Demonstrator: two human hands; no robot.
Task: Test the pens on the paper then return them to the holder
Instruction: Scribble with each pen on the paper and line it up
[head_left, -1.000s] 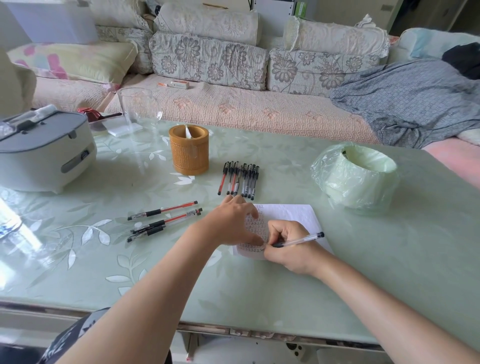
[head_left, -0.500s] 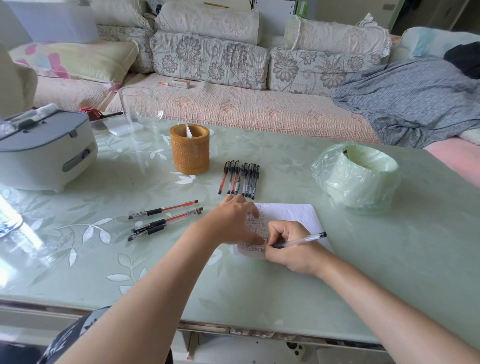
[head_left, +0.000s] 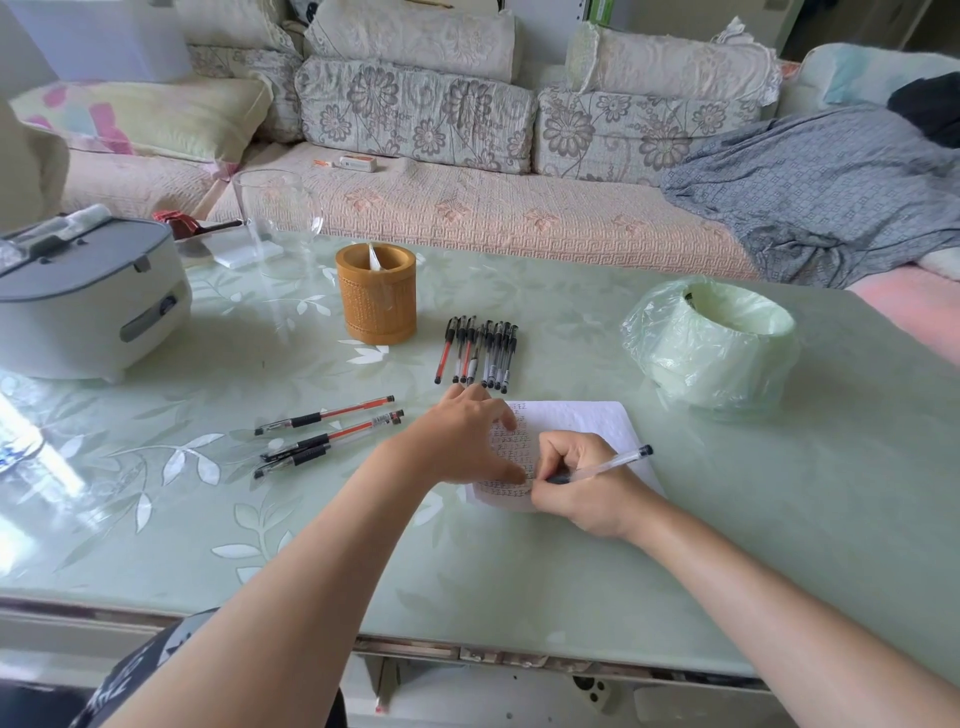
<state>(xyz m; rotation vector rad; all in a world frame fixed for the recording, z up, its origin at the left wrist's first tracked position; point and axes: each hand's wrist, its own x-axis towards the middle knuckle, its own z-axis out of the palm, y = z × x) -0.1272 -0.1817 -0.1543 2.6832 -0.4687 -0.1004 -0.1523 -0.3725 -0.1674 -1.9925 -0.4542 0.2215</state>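
My right hand (head_left: 582, 486) grips a clear black-capped pen (head_left: 605, 464) with its tip on the white paper (head_left: 576, 423), which bears rows of small marks. My left hand (head_left: 462, 436) lies flat with fingers spread on the paper's left part. A row of several pens (head_left: 480, 351) lies just beyond the paper. Three more pens (head_left: 327, 434) lie to the left of my left hand. The brown woven holder (head_left: 376, 293) stands upright behind the row, with a white slip poking out of it.
A grey-lidded white appliance (head_left: 88, 296) sits at the table's left. A clear glass jug (head_left: 275, 223) stands behind the holder. A green plastic-wrapped roll (head_left: 714, 345) rests at the right. A sofa with cushions and a grey blanket (head_left: 810, 192) runs behind the table.
Both hands stay on the paper; my right hand and its pen have shifted only slightly while writing. The pens on the table and the holder have not moved.
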